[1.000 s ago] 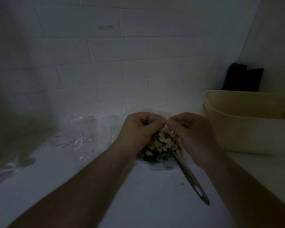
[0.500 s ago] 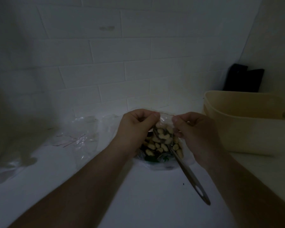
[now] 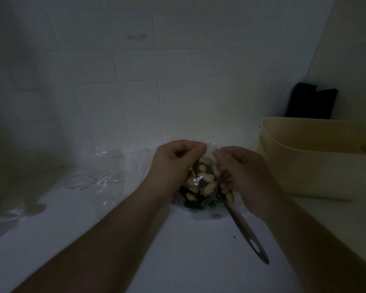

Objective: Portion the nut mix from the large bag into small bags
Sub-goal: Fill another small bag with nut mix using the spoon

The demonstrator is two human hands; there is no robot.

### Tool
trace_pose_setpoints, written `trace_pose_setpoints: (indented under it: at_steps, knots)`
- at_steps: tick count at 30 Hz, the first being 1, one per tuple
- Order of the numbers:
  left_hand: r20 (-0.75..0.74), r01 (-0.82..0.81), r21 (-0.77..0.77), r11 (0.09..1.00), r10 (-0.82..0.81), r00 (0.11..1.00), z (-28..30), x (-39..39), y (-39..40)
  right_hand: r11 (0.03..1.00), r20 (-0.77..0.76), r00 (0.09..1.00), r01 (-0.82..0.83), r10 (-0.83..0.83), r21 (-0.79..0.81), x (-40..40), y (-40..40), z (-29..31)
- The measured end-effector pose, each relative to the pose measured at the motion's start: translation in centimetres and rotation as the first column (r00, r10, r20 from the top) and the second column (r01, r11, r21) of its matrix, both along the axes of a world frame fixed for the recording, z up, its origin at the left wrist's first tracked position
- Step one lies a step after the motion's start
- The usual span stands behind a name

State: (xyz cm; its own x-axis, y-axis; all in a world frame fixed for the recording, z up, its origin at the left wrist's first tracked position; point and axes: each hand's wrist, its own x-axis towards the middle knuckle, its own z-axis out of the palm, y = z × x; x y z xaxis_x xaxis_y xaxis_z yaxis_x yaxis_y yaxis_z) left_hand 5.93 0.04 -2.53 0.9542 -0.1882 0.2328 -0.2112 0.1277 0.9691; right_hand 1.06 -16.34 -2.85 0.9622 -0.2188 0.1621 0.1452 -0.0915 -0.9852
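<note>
From the head view, our left hand (image 3: 173,166) and right hand (image 3: 243,176) pinch the small bag's (image 3: 203,176) top, nuts inside, just left of the beige tub (image 3: 300,166). A spoon handle (image 3: 245,229) juts toward us. White bench (image 3: 178,250), tiled wall (image 3: 135,81).

Dim white tiled wall (image 3: 135,98) behind a white counter (image 3: 188,256).
</note>
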Motion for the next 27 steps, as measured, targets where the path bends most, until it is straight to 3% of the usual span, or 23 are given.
trace_pose_setpoints:
  at_steps: [4,6,8,10,12,16,24,27]
  knots:
    - [-0.085,0.126,-0.028,0.992,-0.128,0.988,0.2,-0.3,0.0,0.997,0.046,0.997,0.064,-0.062,-0.034,0.0,0.0,-0.3]
    - [-0.187,0.211,-0.03,0.977,-0.212,0.959,0.3,-0.5,0.0,0.994,0.049,0.995,0.079,-0.082,0.073,0.1,-0.3,-0.3]
    - [-0.198,0.263,0.023,0.965,-0.253,0.947,0.1,-0.4,-0.1,0.977,0.04,0.995,0.077,-0.087,0.2,0.2,-0.4,-0.1]
    - [-0.157,0.236,0.033,0.971,-0.228,0.961,-0.3,-0.1,-0.1,0.952,0.019,0.998,0.057,-0.066,0.302,0.1,-0.3,0.3]
    - [-0.134,0.164,-0.057,0.985,-0.171,0.976,-0.3,0.1,-0.1,0.939,0.0,1.0,0.025,-0.026,0.343,-0.1,-0.1,0.5]
    - [-0.087,0.142,-0.154,0.978,-0.156,0.984,-0.2,0.4,0.1,0.958,-0.011,0.999,-0.042,0.047,0.284,-0.3,0.3,0.5]
    - [-0.008,0.156,-0.041,0.987,-0.156,0.988,-0.7,0.6,0.3,0.988,0.042,0.996,-0.082,0.077,0.133,-0.6,0.6,-0.1]
    - [-0.071,0.272,-0.069,0.96,-0.276,0.958,-0.7,0.5,0.4,0.985,0.041,0.997,-0.068,0.062,0.158,-0.5,0.7,-0.1]
